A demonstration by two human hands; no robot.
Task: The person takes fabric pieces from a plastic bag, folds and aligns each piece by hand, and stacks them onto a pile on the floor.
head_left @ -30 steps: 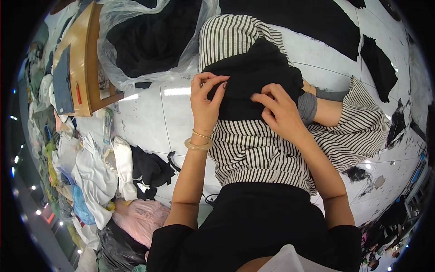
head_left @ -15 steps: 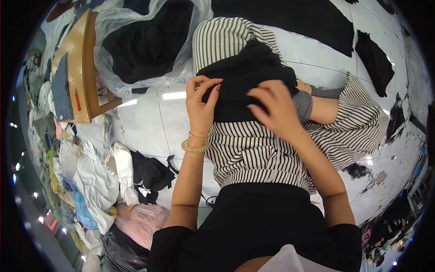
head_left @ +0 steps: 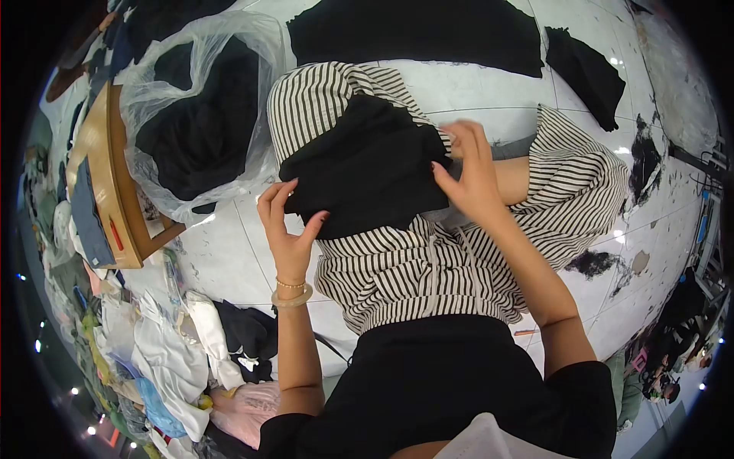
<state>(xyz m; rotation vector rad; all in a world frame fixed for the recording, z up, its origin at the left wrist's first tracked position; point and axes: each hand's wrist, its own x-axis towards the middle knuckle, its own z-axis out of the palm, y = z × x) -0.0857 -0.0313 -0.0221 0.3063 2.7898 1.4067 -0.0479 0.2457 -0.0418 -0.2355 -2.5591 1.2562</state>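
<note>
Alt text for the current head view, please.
Left hand and right hand at opposite edges of a black cloth spread over the wearer's striped clothing. More black fabric and a clear plastic bag with dark contents lie on the pale tiled floor.

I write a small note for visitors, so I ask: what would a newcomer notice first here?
Probably the boldly striped trousers across the middle, with black cloth spread over them between the left hand and right hand. Next might come the clear plastic bag of black fabric at upper left, beside the wooden table.
</note>
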